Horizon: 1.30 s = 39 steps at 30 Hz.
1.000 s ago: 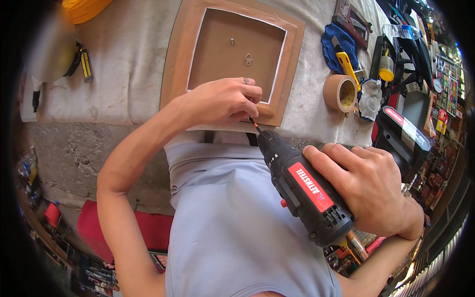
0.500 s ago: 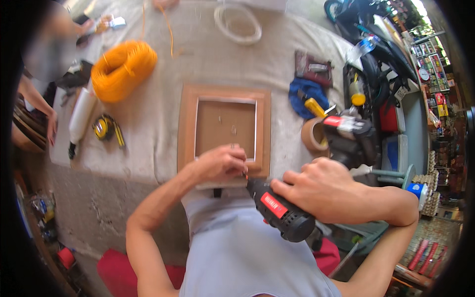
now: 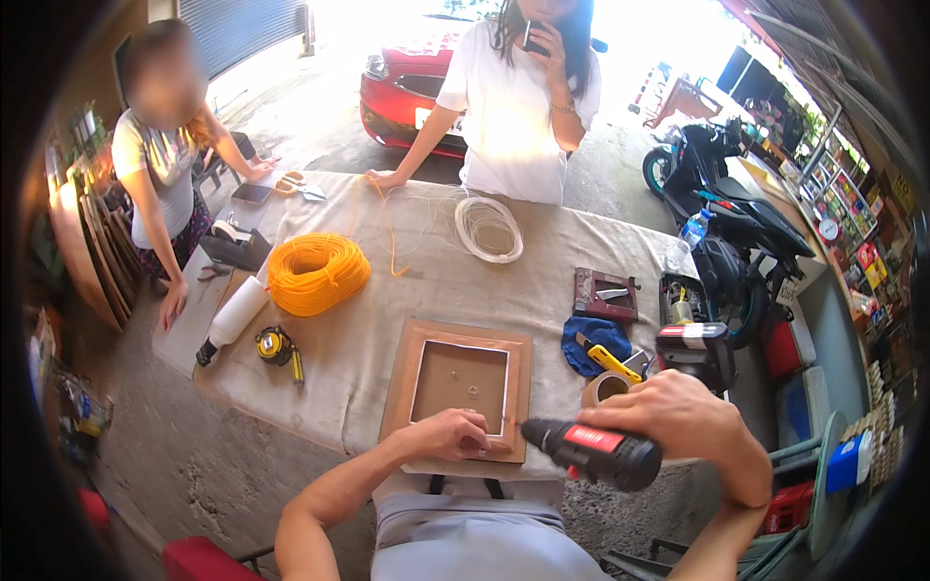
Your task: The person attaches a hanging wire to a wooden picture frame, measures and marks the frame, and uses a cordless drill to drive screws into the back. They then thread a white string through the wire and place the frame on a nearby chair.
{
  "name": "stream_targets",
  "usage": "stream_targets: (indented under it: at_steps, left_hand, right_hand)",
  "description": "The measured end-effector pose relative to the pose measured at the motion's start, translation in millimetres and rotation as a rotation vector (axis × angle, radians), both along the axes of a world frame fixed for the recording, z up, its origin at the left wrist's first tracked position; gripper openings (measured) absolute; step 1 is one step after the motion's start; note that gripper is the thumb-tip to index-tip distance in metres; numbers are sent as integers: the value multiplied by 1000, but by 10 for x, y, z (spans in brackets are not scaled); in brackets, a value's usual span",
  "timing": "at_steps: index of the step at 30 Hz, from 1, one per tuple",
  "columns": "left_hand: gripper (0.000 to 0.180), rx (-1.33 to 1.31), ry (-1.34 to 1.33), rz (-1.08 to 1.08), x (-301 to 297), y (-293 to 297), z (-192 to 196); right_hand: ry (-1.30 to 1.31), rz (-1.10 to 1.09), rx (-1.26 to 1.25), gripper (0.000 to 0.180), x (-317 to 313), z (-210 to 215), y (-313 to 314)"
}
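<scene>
A square brown picture frame with a white inner edge lies at the table's near edge. My left hand rests over its near side, fingertips pinched together. Whatever they hold is too small to make out. Gripped in my right hand is a black and red cordless drill. Its nose points left, beside the frame's near right corner and a little apart from my left fingertips. Some tiny pieces lie on the brown panel inside the frame.
Left of the frame are an orange rope coil, a tape measure and a white roll. To the right lie brown tape, a yellow cutter and a staple gun. Two people stand at the table.
The view has tilted up, bringing the people and a red car into sight. The drill's nose has moved right, away from my left fingertips, which stay by the frame's near side.
</scene>
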<state>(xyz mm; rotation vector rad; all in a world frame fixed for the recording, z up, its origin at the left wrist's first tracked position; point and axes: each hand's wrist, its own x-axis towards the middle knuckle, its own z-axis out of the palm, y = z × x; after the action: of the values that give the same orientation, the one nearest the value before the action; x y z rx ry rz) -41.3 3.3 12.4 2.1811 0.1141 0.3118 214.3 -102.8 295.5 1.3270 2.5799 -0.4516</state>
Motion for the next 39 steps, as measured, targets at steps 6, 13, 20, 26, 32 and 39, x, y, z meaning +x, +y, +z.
stream_targets:
  at_steps: [6,13,20,26,32,39]
  left_hand:
    - [27,322,-76,489,198,-1,24]
    - [28,436,37,618,199,-27,-283]
    - [25,264,25,720,248,-13,-266]
    - [19,201,90,756,266,-35,-170]
    - [18,325,65,664,106,-5,-228]
    - [7,264,75,716,90,37,-259]
  right_hand:
    - [99,-452,472,58,489,-768,-228]
    - [281,-805,676,63,623,-1967,-109]
    - [226,-783,586,59,670,-2301,-86]
    - [203,-801,428,61,671,-2360,-109]
    - [103,-725,417,69,636,-2345,-114]
    - [228,-616,178,71,655,-1896,-83]
